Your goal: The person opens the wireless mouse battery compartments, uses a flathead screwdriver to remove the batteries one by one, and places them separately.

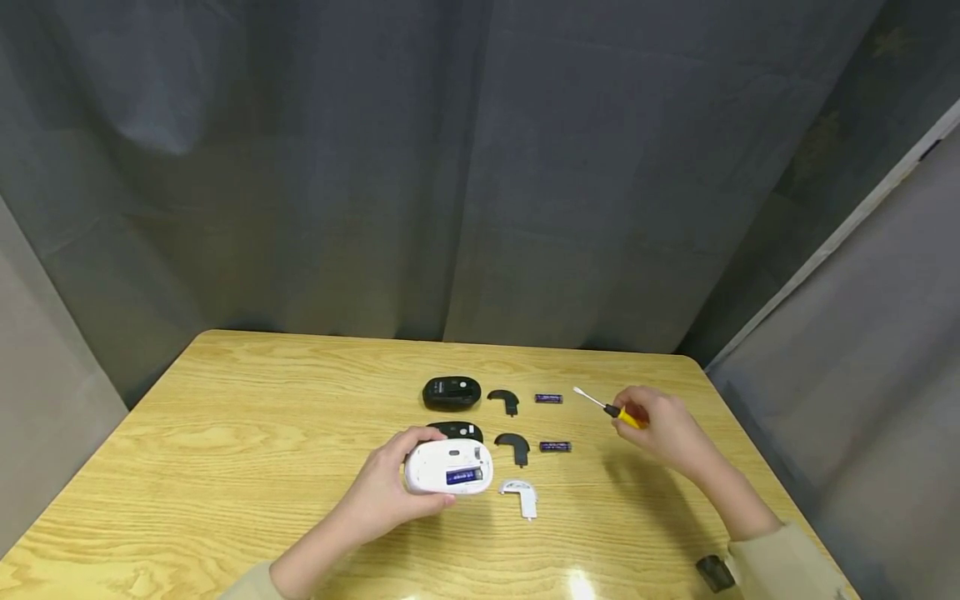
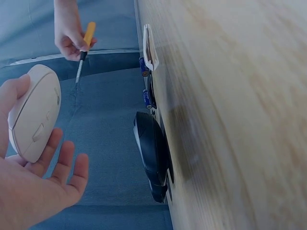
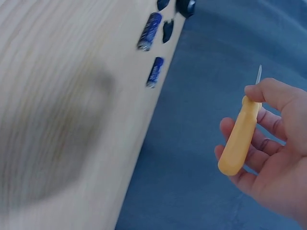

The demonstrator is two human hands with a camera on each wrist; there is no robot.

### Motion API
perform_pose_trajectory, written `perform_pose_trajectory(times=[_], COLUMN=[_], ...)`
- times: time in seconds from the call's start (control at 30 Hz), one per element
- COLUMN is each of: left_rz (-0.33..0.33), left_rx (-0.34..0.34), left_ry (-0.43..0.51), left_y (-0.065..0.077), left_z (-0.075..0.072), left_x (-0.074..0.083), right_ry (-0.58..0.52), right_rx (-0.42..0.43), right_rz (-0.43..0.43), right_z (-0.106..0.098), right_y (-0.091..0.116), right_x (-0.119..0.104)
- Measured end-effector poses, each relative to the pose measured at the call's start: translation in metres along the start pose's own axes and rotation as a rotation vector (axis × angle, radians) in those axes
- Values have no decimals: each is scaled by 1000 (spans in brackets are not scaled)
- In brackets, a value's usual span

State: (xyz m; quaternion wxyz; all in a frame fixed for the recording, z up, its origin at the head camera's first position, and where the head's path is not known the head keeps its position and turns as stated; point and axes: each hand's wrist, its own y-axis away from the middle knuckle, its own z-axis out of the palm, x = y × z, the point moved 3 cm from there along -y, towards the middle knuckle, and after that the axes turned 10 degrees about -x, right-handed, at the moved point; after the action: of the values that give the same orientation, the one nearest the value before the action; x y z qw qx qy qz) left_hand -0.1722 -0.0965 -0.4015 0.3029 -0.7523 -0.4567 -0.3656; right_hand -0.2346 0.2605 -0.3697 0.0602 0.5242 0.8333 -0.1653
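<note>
A white computer mouse [image 1: 429, 467] is held underside up in my left hand [image 1: 385, 483], thumb on the near edge and fingers on the far one. Its open compartment shows a blue battery [image 1: 464, 476]. In the left wrist view the mouse [image 2: 36, 112] stands on edge between thumb and fingers, above the table. My right hand [image 1: 663, 425] holds a screwdriver by its yellow handle [image 3: 238, 139], over the table's right side. The flat tip [image 1: 577, 390] points to the upper left. Just right of the mouse lies a white battery cover [image 1: 527, 498].
Two black mice lie behind the white one, the far one [image 1: 452, 393] in full view, the nearer one [image 1: 459, 430] partly covered. Black covers [image 1: 504, 400] [image 1: 516, 447] and two blue batteries [image 1: 548, 398] [image 1: 555, 447] lie beside them. A small dark object [image 1: 715, 573] sits by the right sleeve.
</note>
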Motion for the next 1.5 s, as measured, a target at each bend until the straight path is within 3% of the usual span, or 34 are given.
perform_pose_trajectory(times=[0.27, 0.6, 1.0, 1.33, 1.5], left_rz=[9, 7, 6, 16, 15], left_rx=[-1, 14, 14, 21, 19], left_ry=[3, 4, 0, -4, -3], left_y=[0, -1, -3, -4, -5], left_z=[1, 1, -1, -3, -3], left_x=[-1, -1, 1, 2, 2], right_ry=[-17, -20, -78, -134, -162], right_rx=[46, 123, 113, 41, 22], right_rz=[-22, -140, -251, -273, -330], right_z=[-13, -24, -29, -19, -13], right_y=[1, 3, 10, 16, 18], right_x=[-27, -61, -95, -113, -120])
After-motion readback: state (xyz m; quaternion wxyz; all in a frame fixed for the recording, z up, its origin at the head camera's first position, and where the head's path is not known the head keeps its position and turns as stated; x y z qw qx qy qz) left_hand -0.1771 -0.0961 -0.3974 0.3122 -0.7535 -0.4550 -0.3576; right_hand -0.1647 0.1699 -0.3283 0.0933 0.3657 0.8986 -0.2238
